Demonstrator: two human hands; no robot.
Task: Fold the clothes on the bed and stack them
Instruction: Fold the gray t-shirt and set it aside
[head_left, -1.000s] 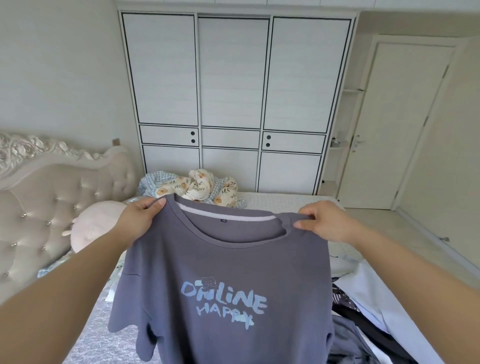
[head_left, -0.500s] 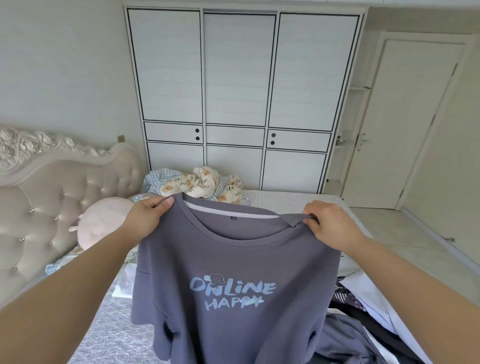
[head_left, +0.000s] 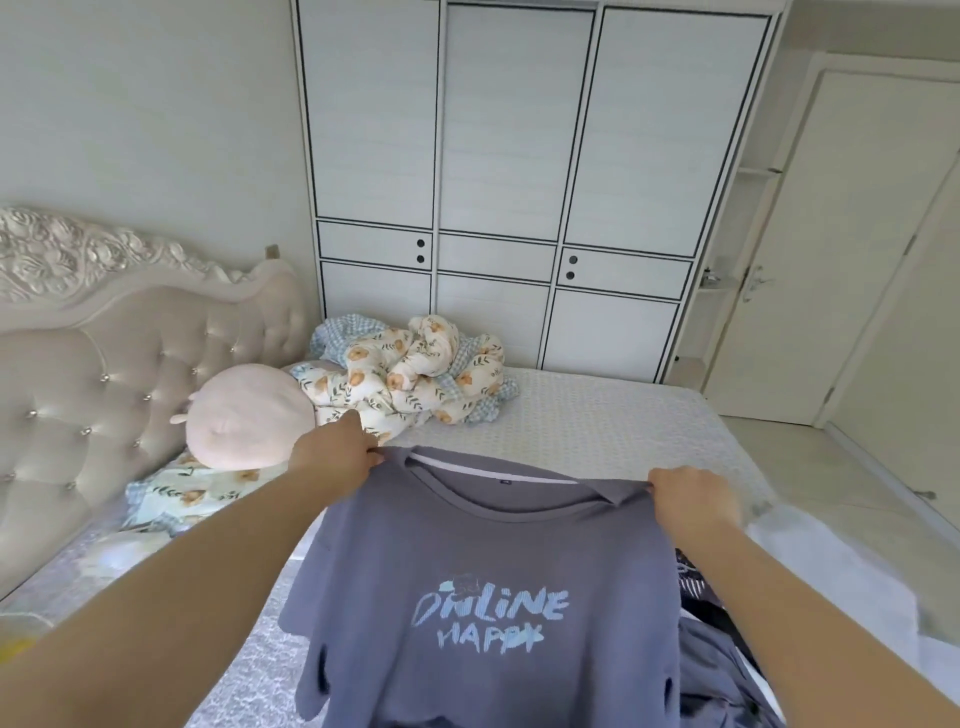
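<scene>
Over the bed (head_left: 597, 426), hands (head_left: 332, 457) gripping T-shirt (head_left: 483, 561)

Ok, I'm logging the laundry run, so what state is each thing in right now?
Grey-blue T-shirt with pale blue lettering: unfolded, held up by both shoulders, print facing the camera.
Left hand: pinches the left shoulder.
Right hand: grips the right shoulder.
Floral and blue-check quilt: bunched up on the bed.
White wardrobe: doors closed.
White room door: closed.
Dark clothes pile: unfolded.
</scene>
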